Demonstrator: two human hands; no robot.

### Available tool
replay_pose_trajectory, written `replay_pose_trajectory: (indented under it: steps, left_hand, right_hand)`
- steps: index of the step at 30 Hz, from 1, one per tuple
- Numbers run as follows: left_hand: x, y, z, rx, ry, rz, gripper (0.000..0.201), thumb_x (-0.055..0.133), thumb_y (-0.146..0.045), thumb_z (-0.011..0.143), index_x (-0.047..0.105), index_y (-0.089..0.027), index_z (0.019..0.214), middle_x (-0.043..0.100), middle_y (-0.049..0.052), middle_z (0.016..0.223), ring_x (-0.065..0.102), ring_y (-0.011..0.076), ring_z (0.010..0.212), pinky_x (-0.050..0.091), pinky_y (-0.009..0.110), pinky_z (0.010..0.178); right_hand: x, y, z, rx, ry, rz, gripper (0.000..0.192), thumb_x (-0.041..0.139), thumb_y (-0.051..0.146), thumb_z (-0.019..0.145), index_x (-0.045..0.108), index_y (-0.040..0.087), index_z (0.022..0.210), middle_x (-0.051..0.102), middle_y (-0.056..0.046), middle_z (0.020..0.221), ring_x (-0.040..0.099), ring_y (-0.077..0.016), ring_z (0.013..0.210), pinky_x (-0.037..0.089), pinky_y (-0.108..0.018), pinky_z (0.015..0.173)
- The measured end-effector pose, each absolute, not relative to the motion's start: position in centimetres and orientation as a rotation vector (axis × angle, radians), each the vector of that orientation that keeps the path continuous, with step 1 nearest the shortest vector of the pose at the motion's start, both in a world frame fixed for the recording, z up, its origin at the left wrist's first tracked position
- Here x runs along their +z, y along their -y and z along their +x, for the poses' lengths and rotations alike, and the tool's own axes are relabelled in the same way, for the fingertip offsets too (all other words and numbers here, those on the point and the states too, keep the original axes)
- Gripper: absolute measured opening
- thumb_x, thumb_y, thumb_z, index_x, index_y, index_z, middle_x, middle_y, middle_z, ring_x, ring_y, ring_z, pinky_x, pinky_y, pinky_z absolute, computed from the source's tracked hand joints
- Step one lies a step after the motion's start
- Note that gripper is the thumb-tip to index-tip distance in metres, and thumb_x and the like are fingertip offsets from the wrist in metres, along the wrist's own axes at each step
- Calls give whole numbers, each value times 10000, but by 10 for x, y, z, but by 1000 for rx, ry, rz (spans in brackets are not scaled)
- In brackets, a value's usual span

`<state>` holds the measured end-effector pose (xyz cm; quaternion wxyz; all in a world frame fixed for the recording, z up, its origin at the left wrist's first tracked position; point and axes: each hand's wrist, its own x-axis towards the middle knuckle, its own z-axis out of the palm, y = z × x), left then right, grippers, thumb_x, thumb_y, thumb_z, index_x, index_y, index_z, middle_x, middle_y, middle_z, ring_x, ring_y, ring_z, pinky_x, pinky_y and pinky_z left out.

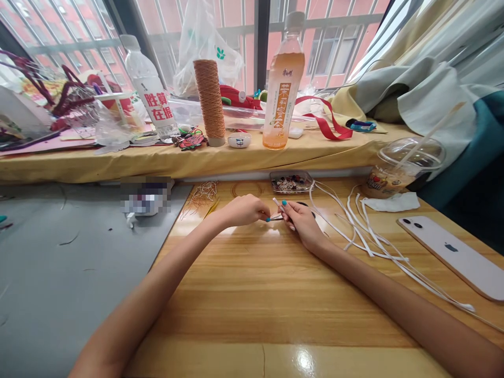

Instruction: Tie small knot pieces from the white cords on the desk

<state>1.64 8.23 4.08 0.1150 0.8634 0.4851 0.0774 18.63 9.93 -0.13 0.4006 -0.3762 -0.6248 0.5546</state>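
Note:
My left hand [247,210] is closed in a pinch above the wooden table, its fingertips just left of my right hand. What it pinches, if anything, is too small to make out. Between thumb and fingers, my right hand [301,223] grips a white cord [276,202], whose short end sticks up past the thumb. Dark-handled scissors [309,208] lie partly hidden behind that hand, their blades pointing toward my left fingertips. Just beyond, a clear tray [291,190] holds small mixed beads. More white cords [364,244] trail loosely over the table on the right.
A phone [452,252] and a lidded drink cup [394,173] on a napkin are at the right. Thread scraps [200,195] and yellow tweezers [211,208] lie at the left. Along the ledge stand a tea bottle [283,89], a brown thread cone [209,102] and a clear bottle [149,89].

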Motion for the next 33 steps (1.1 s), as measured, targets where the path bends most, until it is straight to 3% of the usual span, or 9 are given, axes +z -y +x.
replay_pose_trajectory:
  steps: [5, 9, 12, 17, 24, 28, 33]
  left_hand:
    - [41, -87, 6, 200, -1627, 2633, 217, 438, -241, 791, 646, -259, 852, 625, 5, 851, 566, 133, 738, 302, 197, 508]
    - [55, -73, 21, 54, -1738, 2862, 224, 420, -144, 778, 637, -195, 804, 599, 41, 802, 576, 148, 637, 285, 219, 473]
    - [62, -58, 40, 52, -1727, 2998, 221, 394, -76, 760, 609, -128, 764, 581, 74, 758, 585, 175, 647, 300, 233, 466]
    - [63, -49, 54, 68, -1671, 2953, 245, 365, -52, 757, 601, -117, 765, 592, 87, 747, 591, 175, 639, 330, 239, 486]
    - [43, -74, 30, 294, -1594, 2470, 249, 426, -228, 761, 654, -253, 859, 663, 8, 768, 579, 142, 694, 366, 212, 562]
    - [33, -87, 14, 421, -1547, 2217, 249, 452, -252, 732, 672, -225, 844, 667, 5, 765, 571, 118, 688, 386, 191, 591]
    - [32, -93, 7, 491, -1630, 2167, 228, 484, -275, 705, 680, -210, 803, 666, 11, 765, 566, 125, 700, 394, 204, 623]
  right_hand:
    - [3, -93, 186, 1176, 2011, -943, 303, 401, 373, 791, 523, 161, 613, 378, 45, 477, 330, -81, 433, 224, -225, 444]
    - [10, -88, 182, 934, 2190, -972, 269, 396, 279, 789, 528, 161, 587, 479, 12, 526, 426, -112, 537, 268, -235, 527]
    - [8, -90, 180, 991, 2034, -1082, 261, 415, 264, 765, 486, 167, 534, 453, 19, 483, 403, -109, 496, 259, -235, 503]
    - [-1, -97, 183, 1114, 1813, -1146, 340, 373, 377, 780, 350, 196, 493, 352, 45, 425, 303, -81, 388, 213, -229, 409]
    - [-1, -100, 185, 1365, 1433, -986, 372, 502, 539, 681, 488, 169, 650, 398, 47, 518, 285, -47, 352, 166, -221, 360]
    - [2, -95, 185, 1297, 1617, -941, 344, 462, 497, 738, 496, 170, 634, 394, 49, 499, 303, -60, 366, 199, -223, 380]
    - [5, -88, 184, 973, 2086, -920, 310, 402, 349, 811, 513, 174, 580, 430, 32, 473, 386, -97, 462, 276, -229, 489]
